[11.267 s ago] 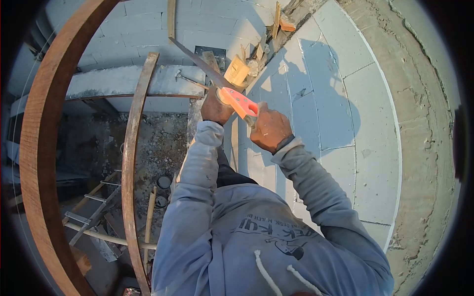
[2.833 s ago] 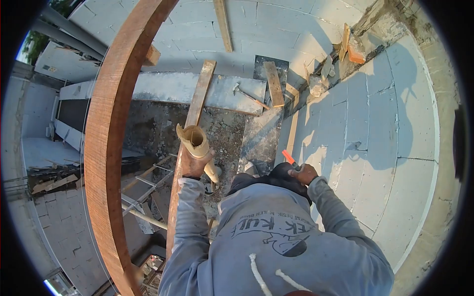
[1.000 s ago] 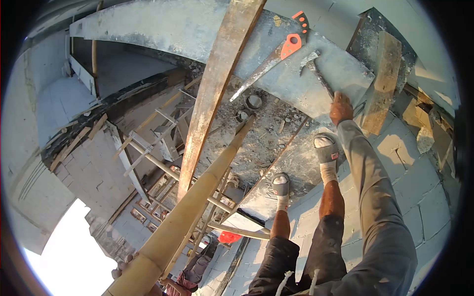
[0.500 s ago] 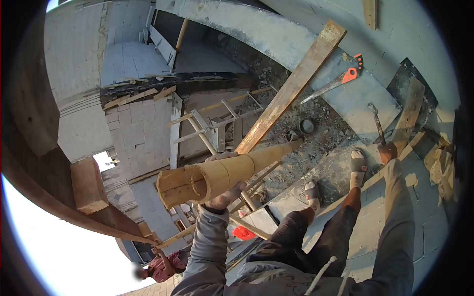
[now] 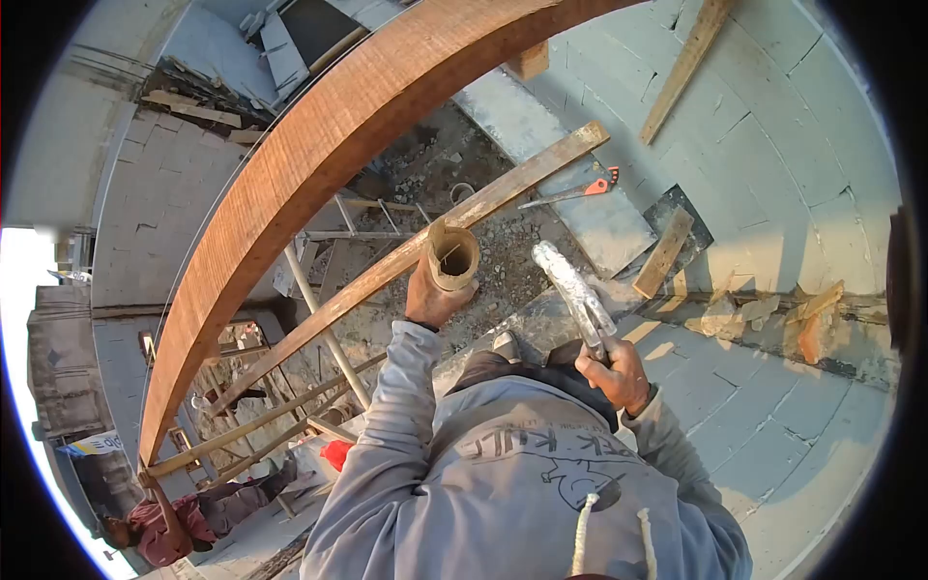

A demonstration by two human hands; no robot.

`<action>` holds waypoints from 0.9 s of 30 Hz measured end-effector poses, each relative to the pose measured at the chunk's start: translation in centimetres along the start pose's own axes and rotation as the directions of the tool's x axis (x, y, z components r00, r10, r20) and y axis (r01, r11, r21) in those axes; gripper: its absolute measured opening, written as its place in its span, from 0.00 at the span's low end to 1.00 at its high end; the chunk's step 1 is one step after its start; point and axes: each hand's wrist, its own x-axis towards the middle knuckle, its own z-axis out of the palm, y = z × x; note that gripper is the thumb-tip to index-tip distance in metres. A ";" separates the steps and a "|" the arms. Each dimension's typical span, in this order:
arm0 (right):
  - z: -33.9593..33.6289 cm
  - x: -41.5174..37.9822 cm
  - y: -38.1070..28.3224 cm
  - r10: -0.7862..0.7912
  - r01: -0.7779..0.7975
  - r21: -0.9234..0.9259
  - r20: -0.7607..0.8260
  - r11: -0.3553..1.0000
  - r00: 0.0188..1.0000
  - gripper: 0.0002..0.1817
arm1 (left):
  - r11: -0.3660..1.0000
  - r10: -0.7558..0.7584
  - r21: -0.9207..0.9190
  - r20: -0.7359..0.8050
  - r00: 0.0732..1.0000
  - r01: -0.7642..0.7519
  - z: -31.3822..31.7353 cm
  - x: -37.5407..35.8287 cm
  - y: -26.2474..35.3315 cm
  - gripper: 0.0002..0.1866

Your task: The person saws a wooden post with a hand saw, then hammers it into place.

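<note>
The hollow tan bamboo pole stands with its open end toward the wearer, the left hand curled round it just below the rim; judged stiff and light for its bulk but liable to split at the edge, it is best held there. The right hand is closed round the lower handle of a blurred, pale metal hammer, likely head-heavy. Beyond lie a weathered wooden plank and an orange-handled saw.
</note>
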 end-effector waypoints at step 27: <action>16.8 4.2 -21.4 -0.263 0.496 -0.070 0.779 0.866 0.569 0.30 | 0.946 -0.202 -0.094 -0.919 0.338 0.310 -15.9 -19.3 0.0 0.31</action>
